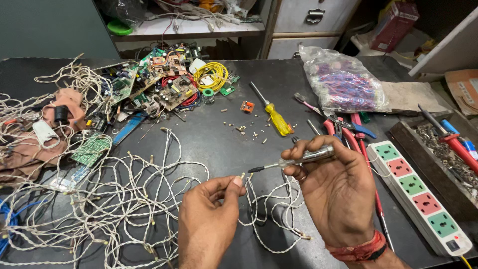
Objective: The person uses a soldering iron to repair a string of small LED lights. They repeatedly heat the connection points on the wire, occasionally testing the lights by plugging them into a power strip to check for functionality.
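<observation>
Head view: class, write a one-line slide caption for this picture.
Left hand pinches a twisted white wire string while right hand holds a screwdriver over a cluttered workbench.

- 2 hands: left hand [206,219], right hand [336,187]
- 1 yellow-handled screwdriver [273,113]
- 1 power strip [419,195], 5 sockets
- 1 yellow wire coil [211,74]
- 1 plastic bag [343,82]

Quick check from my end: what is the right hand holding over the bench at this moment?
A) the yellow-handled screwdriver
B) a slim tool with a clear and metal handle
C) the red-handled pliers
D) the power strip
B: the right hand grips a slim clear-and-metal-handled tool, its tip pointing at the twisted white wire pinched by the left hand; the yellow-handled screwdriver lies on the bench.
</observation>
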